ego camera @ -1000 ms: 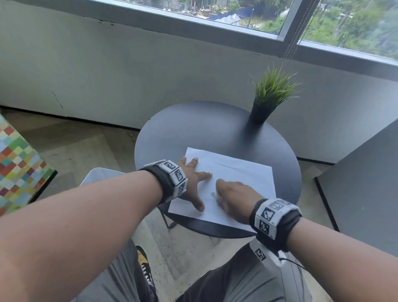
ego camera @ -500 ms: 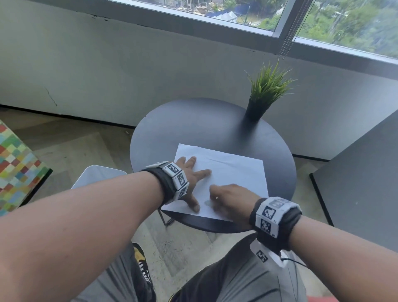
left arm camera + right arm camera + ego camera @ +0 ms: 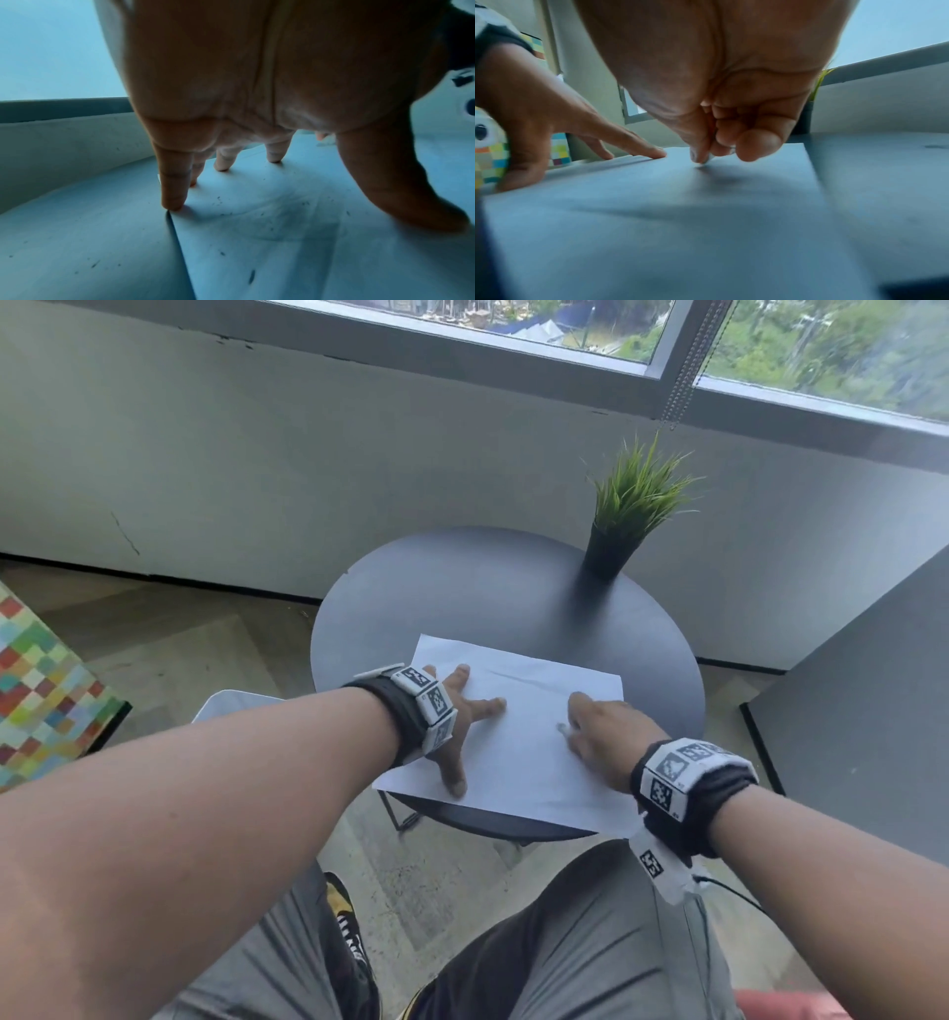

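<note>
Head view: my sheet of paper (image 3: 518, 747) lies flat on the round table (image 3: 462, 588), long axis left to right, its right end skewed nearer me and its near edge overhanging the rim. Bare tabletop runs beyond it to the potted plant (image 3: 634, 505). My left hand (image 3: 454, 716) presses it, splayed.

Left wrist: one straight fingertip (image 3: 173, 201) sits at the sheet's left edge.

Right wrist: my right hand (image 3: 718, 71) pinches a small pale object (image 3: 707, 159) against the paper.
</note>
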The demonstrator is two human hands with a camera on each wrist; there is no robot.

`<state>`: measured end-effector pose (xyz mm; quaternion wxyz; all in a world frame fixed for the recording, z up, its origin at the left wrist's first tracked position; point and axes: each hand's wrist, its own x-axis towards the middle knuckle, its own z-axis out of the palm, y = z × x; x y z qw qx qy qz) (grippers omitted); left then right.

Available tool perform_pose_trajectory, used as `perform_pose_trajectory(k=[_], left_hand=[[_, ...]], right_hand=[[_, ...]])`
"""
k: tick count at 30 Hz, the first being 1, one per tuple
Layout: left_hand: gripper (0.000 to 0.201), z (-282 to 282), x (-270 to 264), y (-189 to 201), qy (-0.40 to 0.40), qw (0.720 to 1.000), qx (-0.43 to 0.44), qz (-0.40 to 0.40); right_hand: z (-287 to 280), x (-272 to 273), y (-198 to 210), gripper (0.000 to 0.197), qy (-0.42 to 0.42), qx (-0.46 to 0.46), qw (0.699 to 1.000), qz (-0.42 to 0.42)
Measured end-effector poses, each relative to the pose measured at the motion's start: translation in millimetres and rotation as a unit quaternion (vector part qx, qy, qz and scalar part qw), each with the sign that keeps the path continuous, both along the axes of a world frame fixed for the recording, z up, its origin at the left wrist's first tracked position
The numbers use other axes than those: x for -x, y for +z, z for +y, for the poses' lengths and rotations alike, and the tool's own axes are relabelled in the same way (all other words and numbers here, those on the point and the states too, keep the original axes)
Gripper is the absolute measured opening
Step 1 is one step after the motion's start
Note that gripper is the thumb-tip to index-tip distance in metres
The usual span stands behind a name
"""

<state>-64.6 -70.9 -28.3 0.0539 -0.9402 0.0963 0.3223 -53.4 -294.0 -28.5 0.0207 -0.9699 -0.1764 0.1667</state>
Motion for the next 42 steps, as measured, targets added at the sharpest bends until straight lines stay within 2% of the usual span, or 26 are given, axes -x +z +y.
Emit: perform_pose_trajectory(k=[4, 5, 7, 10, 11, 16, 17, 20, 21, 22, 26, 31, 36, 40, 42], left_hand=[[0.116, -4.9, 5.0, -1.6, 0.026, 0.999, 0.031, -0.029], [0.114, -7.6, 8.0, -2.5, 0.028, 0.998, 0.035, -0.04], [0.114, -13.5, 13.9, -5.1, 0.026, 0.998, 0.031, -0.054], [0.117, -17.8, 14.4, -9.4, 0.031, 0.997, 0.027, -0.067], [0.121, -18.7, 13.9, -10.4, 0.034, 0.997, 0.026, -0.065], [0.132, -21.1, 9.9, -14.0, 0.039, 0.998, 0.011, -0.044], [0.132, -21.2, 9.5, -14.2, 0.038, 0.998, 0.012, -0.044], [0.132, -20.7, 9.1, -15.2, 0.04, 0.998, 0.019, -0.038], [0.132, -20.3, 8.9, -15.4, 0.041, 0.998, 0.02, -0.036], [0.132, -19.9, 9.0, -15.7, 0.042, 0.998, 0.019, -0.034], [0.133, -20.5, 7.0, -17.9, 0.042, 0.998, 0.019, -0.034], [0.13, -20.0, 5.8, -18.6, 0.037, 0.999, 0.018, -0.03], [0.133, -20.4, 1.2, -20.7, 0.022, 0.999, 0.006, -0.031], [0.132, -21.7, 1.7, -21.4, 0.024, 0.999, 0.005, -0.029], [0.132, -21.6, 2.4, -21.8, 0.023, 0.999, 0.003, -0.029]], right_hand=[[28.2, 45.2, 2.8, 0.021, 0.161, -0.002, 0.985, 0.058], [28.3, 49.1, 1.9, 0.02, 0.178, -0.001, 0.982, 0.064], [16.2, 36.2, 0.1, 0.024, 0.131, -0.002, 0.989, 0.062], [-10.2, 8.2, -1.5, 0.028, -0.029, -0.019, 0.999, 0.033], [-11.7, 8.2, -2.8, 0.027, -0.036, -0.015, 0.999, 0.019], [11.0, 46.7, -6.4, 0.025, 0.111, -0.011, 0.992, 0.066], [6.7, 39.7, -4.9, 0.027, 0.095, -0.001, 0.993, 0.065], [-15.6, 2.8, -0.8, 0.027, -0.035, 0.005, 0.999, 0.027], [-17.6, -1.4, -0.8, 0.026, -0.055, 0.005, 0.998, 0.014], [-13.7, 1.0, -1.4, 0.024, -0.047, 0.008, 0.999, 0.011], [12.9, 32.4, -6.2, 0.025, 0.09, 0.015, 0.995, 0.049], [-4.8, -14.7, 2.9, 0.023, -0.024, 0.052, 0.998, -0.007], [30.2, 16.3, -6.0, 0.018, 0.107, 0.05, 0.992, 0.035], [2.9, -25.8, 2.6, 0.019, 0.013, 0.076, 0.997, -0.013], [6.8, -22.4, 3.9, 0.014, 0.024, 0.086, 0.996, -0.018]])
